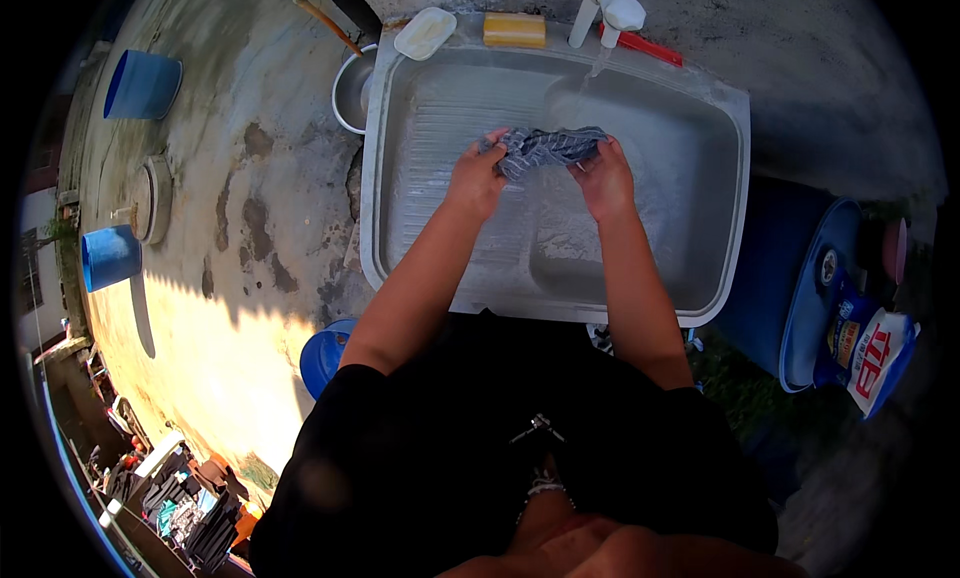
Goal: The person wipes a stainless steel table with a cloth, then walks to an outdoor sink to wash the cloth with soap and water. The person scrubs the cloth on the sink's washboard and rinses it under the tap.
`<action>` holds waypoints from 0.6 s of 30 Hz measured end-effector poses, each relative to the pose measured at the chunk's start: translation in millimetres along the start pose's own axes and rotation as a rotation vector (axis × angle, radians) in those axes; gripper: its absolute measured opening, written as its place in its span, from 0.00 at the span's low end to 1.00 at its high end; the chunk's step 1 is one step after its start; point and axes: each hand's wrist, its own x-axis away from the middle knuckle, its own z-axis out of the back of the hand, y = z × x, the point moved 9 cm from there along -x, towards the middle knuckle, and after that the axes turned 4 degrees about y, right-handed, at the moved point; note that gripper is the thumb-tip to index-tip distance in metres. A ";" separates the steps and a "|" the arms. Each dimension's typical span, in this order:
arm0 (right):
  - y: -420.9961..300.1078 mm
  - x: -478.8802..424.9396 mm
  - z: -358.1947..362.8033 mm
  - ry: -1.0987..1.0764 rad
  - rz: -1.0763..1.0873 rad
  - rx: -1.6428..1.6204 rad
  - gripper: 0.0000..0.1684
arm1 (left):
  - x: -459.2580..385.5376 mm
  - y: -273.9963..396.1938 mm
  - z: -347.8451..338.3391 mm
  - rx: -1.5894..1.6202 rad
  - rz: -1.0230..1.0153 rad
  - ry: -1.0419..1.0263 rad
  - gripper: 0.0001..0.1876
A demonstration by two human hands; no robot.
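A bunched grey-blue striped cloth (551, 149) is stretched between both hands over the grey laundry sink (741, 165). My left hand (480, 174) grips its left end above the ribbed washboard slope (450, 127). At the cloth's right end, my right hand (605, 174) pinches it above the deeper basin. Water runs from the white plastic tap (622, 13) behind the cloth. Along the sink's back ledge lie a white soap dish (426, 34), a yellow soap bar (514, 30) and a red-handled item (641, 45), partly hidden by the tap.
A metal basin (352, 90) is left of the sink, under an orange-brown hose. A blue bucket (326, 353) stands near my left elbow. On the right, a detergent bag (874, 353) rests on a large blue barrel (810, 293). Two blue containers (146, 84) (112, 257) stand at far left.
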 end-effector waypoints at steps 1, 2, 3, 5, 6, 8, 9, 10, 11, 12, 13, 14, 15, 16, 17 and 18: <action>-8.0 -11.2 -3.2 -0.038 -0.002 -0.064 0.11 | -10.0 3.7 -7.9 0.089 0.009 0.024 0.21; -16.2 -22.6 -6.7 -0.078 -0.005 -0.128 0.11 | -18.7 5.3 -17.0 0.102 0.030 0.022 0.21; -24.7 -34.2 -9.4 -0.115 -0.004 -0.191 0.10 | -28.1 6.0 -25.8 0.115 0.054 0.018 0.21; -38.2 -57.6 -15.1 -0.179 -0.035 -0.264 0.09 | -50.6 4.0 -40.8 0.155 0.098 0.001 0.23; -43.2 -63.2 -18.2 -0.206 -0.056 -0.297 0.09 | -60.7 -2.1 -45.1 0.186 0.122 -0.005 0.25; -51.1 -75.5 -25.1 -0.239 -0.050 -0.277 0.12 | -78.6 -15.7 -52.6 0.200 0.186 -0.020 0.29; -55.4 -76.5 -31.5 -0.251 -0.050 -0.266 0.13 | -82.8 -22.6 -58.4 0.186 0.229 -0.027 0.32; -59.8 -75.0 -37.6 -0.247 -0.067 -0.240 0.14 | -85.2 -28.9 -64.9 0.176 0.273 -0.032 0.35; -64.8 -72.4 -43.7 -0.243 -0.085 -0.214 0.16 | -87.3 -36.6 -67.5 0.110 0.329 0.007 0.38; -70.2 -70.1 -49.2 -0.246 -0.102 -0.186 0.17 | -88.0 -41.7 -71.7 0.046 0.378 0.043 0.41; -75.0 -69.3 -50.6 -0.243 -0.108 -0.163 0.18 | -87.9 -47.4 -74.6 -0.019 0.427 0.080 0.44; -78.5 -68.4 -51.0 -0.242 -0.114 -0.140 0.19 | -87.5 -52.5 -83.2 0.015 0.461 0.064 0.44; -81.8 -68.2 -53.3 -0.244 -0.119 -0.118 0.21 | -87.5 -55.5 -92.5 0.048 0.490 0.047 0.45; -83.3 -65.5 -58.4 -0.287 -0.149 -0.131 0.20 | -88.3 -59.6 -99.6 0.081 0.518 0.030 0.45; -84.4 -62.2 -62.6 -0.330 -0.181 -0.143 0.20 | -93.1 -60.6 -113.5 0.133 0.497 -0.090 0.41; -84.5 -60.2 -65.6 -0.371 -0.211 -0.155 0.19 | -98.8 -61.4 -125.8 0.184 0.477 -0.211 0.37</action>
